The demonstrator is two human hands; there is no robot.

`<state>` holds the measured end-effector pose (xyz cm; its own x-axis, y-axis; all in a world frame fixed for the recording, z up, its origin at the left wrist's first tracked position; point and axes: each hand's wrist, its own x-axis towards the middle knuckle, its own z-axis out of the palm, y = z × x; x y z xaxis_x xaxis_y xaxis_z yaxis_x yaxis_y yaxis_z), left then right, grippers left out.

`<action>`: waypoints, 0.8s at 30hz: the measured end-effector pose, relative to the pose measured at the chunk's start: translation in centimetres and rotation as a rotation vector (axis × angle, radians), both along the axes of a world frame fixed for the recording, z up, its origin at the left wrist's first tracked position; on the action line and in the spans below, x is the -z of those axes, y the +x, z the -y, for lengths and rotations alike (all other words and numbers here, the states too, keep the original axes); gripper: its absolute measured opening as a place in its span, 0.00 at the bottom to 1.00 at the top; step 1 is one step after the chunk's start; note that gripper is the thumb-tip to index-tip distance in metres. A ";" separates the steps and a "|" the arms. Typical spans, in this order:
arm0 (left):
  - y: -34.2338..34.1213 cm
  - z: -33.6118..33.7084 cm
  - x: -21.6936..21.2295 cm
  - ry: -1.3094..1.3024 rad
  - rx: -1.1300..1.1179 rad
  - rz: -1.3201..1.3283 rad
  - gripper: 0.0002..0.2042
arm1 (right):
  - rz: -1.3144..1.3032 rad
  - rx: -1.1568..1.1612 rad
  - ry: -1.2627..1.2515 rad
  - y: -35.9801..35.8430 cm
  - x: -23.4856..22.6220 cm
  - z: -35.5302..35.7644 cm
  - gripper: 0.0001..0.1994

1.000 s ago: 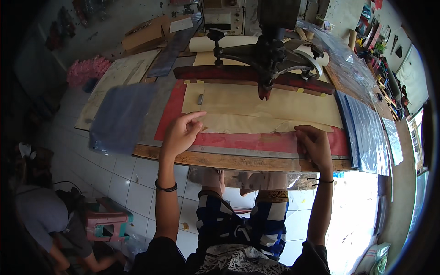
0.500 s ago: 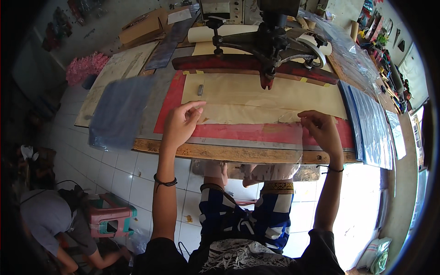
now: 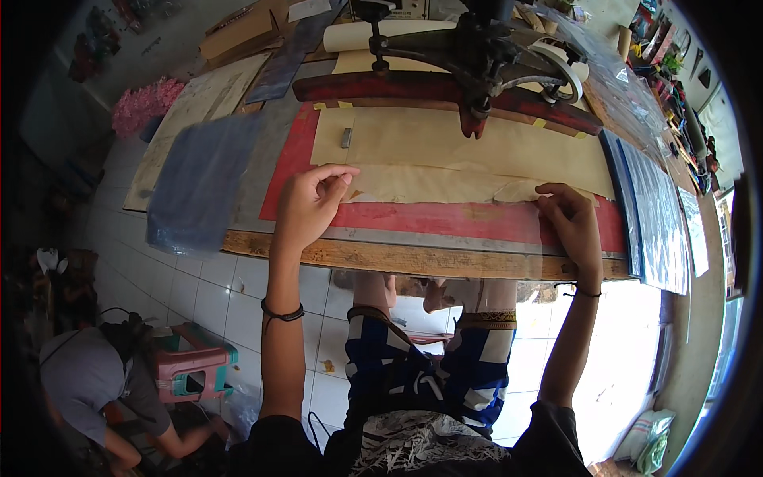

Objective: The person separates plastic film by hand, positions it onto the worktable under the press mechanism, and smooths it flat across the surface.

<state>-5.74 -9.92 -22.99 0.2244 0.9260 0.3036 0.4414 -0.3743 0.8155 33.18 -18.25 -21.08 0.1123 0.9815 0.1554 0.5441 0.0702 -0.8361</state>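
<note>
Two hands, left (image 3: 308, 208) and right (image 3: 575, 232), curl inward, pinching clear film (image 3: 477, 238).

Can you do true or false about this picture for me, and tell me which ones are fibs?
1. The left hand and right hand pinch a clear plastic sheet. True.
2. The stool is all yellow. False: it is pinkish red and green.
3. The long red bar is above the tan paper. True.
4. The fluffy pink bundle is on the right side. False: it is on the left.
5. Only one wrist wears a dark band. False: both do.
</note>
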 end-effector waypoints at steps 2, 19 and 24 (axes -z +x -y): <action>0.1 -0.1 0.1 -0.005 0.003 0.005 0.09 | 0.004 0.004 0.013 0.3 -0.3 0.0 0.10; -0.1 -0.8 1.4 0.040 0.017 0.111 0.07 | -0.059 -0.063 0.083 1.0 0.8 -0.5 0.12; -0.4 -0.6 1.0 -0.008 0.020 0.078 0.07 | -0.090 -0.057 0.082 0.7 0.6 -0.6 0.11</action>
